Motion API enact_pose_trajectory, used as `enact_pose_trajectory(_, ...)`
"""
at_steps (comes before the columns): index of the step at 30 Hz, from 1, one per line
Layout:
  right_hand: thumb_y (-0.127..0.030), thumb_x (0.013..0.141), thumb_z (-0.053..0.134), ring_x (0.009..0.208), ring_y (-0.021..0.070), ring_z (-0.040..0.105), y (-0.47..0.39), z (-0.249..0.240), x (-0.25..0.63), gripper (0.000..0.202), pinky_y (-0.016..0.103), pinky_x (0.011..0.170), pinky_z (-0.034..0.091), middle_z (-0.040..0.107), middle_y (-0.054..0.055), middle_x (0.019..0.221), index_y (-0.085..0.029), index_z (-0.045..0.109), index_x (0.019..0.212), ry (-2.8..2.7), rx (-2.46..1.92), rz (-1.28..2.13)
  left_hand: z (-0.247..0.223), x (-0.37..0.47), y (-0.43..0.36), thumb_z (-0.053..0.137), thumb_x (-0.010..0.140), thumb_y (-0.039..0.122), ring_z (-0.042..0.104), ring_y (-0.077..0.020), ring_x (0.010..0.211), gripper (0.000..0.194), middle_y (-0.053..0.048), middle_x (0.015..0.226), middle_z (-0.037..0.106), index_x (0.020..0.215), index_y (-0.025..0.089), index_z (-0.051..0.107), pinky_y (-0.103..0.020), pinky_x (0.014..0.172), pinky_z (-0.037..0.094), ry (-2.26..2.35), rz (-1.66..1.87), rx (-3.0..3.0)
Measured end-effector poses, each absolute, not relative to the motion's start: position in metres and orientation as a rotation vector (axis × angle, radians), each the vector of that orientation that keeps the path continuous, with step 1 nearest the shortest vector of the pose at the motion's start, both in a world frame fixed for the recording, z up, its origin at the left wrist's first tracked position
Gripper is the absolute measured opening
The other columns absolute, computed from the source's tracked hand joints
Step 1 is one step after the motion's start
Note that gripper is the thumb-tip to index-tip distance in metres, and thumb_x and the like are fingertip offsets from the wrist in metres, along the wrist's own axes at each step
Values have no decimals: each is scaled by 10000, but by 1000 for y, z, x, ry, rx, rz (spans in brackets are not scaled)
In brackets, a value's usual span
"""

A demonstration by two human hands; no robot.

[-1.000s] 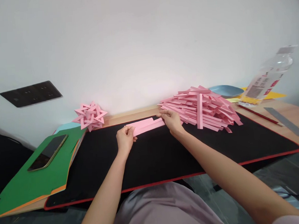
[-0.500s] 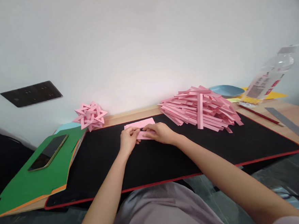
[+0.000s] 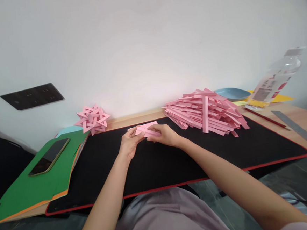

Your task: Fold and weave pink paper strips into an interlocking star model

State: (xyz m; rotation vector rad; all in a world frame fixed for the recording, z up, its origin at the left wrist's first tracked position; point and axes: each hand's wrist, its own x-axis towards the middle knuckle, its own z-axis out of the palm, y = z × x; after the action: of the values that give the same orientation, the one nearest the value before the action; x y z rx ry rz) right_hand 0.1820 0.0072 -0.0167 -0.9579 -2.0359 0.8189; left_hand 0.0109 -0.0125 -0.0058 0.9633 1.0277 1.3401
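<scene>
Between my two hands, a little above the black mat (image 3: 173, 166), is a narrow pink paper strip (image 3: 147, 131). My left hand (image 3: 129, 142) is closed on its left end, thumb along the near side. The fingers of my right hand (image 3: 167, 135) pinch its right end. Just behind, a flat pink sheet (image 3: 152, 123) lies on the mat, partly hidden by the strip and my hands. To the right is a large heap of folded pink paper strips (image 3: 192, 110), one standing out across its front. A pink paper star (image 3: 92, 119) sits at the back left.
A phone (image 3: 49, 156) lies on green paper sheets (image 3: 40, 187) at the left. On the right are a blue dish (image 3: 232, 93), a tilted clear bottle (image 3: 274, 80), a pencil (image 3: 268, 118) and a grey ruler (image 3: 294, 125). The wall stands close behind.
The strip has been raised and tilted, its left end now higher and over the sheet behind. My left hand has turned and shifted slightly left; my right hand has moved a little.
</scene>
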Motion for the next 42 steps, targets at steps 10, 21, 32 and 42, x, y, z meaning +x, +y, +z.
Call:
enact_pose_trajectory(10,-388,709,642,571,131,620,10,-24,180,379,248,615,473,648,22,728,-164,541,997,-1901,-880,935,-7,13,-15,781,535,189,630,-180,810,407,-73,879,681,913,112,654,-311,753,505,935,1295,1071)
enact_pose_trajectory(21,-392,713,633,599,123,569,10,-22,181,258,222,590,418,620,0,656,-173,591,844,-1941,-885,824,-11,10,-12,770,560,196,633,-194,837,413,-90,939,677,944,117,643,-341,769,509,943,1296,1071)
enact_pose_trajectory(32,-358,678,670,617,124,542,9,-18,181,211,222,598,393,615,5,656,-162,613,732,-1968,-940,792,-10,12,-12,783,530,206,640,-174,750,451,-79,846,695,949,111,644,-311,728,509,984,1300,1087)
enact_pose_trajectory(42,-290,713,635,574,118,575,6,-15,179,140,226,592,434,618,7,611,-151,618,707,-1902,-916,948,-7,14,-14,784,522,210,624,-138,677,389,-62,790,692,875,109,656,-263,665,493,1029,1320,1071)
